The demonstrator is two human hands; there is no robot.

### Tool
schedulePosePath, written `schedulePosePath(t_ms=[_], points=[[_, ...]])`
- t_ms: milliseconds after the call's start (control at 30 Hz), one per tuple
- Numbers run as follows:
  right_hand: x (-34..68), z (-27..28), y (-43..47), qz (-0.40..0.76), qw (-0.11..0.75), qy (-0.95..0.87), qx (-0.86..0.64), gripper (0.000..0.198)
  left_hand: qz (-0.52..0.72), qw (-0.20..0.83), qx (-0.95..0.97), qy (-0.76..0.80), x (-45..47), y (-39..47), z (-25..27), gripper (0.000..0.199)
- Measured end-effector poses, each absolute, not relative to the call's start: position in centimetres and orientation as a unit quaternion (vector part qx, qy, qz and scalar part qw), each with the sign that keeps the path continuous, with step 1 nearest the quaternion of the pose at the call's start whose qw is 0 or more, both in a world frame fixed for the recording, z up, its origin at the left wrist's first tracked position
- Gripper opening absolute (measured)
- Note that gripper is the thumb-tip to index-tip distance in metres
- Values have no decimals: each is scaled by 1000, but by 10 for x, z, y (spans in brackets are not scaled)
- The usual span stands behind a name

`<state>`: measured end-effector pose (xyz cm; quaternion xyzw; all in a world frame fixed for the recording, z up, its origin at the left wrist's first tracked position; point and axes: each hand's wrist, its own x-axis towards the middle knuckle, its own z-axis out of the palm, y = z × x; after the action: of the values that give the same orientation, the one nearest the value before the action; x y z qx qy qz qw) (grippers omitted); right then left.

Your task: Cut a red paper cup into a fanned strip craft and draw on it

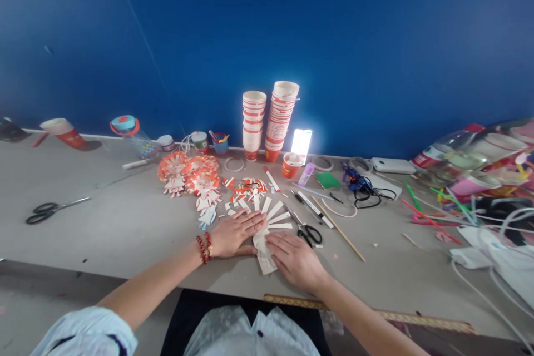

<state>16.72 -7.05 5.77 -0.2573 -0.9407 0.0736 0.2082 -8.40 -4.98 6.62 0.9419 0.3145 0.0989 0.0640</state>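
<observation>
A white paper cup (266, 261), cut into strips that fan out like rays, lies flattened on the table with its pale side up. My left hand (236, 232) rests flat on its left part, fingers stretched out. From the right, my right hand (295, 258) presses on the same piece, its fingers extended and lying low. Both palms cover much of the middle. Black-handled scissors (308, 232) lie just beyond my right hand. Orange and white paper scraps (247, 189) are heaped past the strips. Paper figures with orange fringed rings (202, 178) lie beyond my left hand.
Two tall stacks of paper cups (278, 122) stand near the blue wall, beside a lit phone (301, 146) and a red cup (292, 166). A wooden stick (344, 229) and a glue gun (359, 181) lie right. More scissors (52, 209) are far left; bottles (448, 147) crowd the right.
</observation>
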Motion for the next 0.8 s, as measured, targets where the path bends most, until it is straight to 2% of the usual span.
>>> schedulePosePath(t_ms=[233,400,800], points=[[162,60,-70,117,236,-931,-253,33,106,74,933,337,-81,-49,62,57],[168,60,-66,167,272,-907,-276,33,118,75,927,349,-79,-49,59,56],[167,54,-70,96,230,-923,-294,36,129,76,924,351,-80,-48,59,51]])
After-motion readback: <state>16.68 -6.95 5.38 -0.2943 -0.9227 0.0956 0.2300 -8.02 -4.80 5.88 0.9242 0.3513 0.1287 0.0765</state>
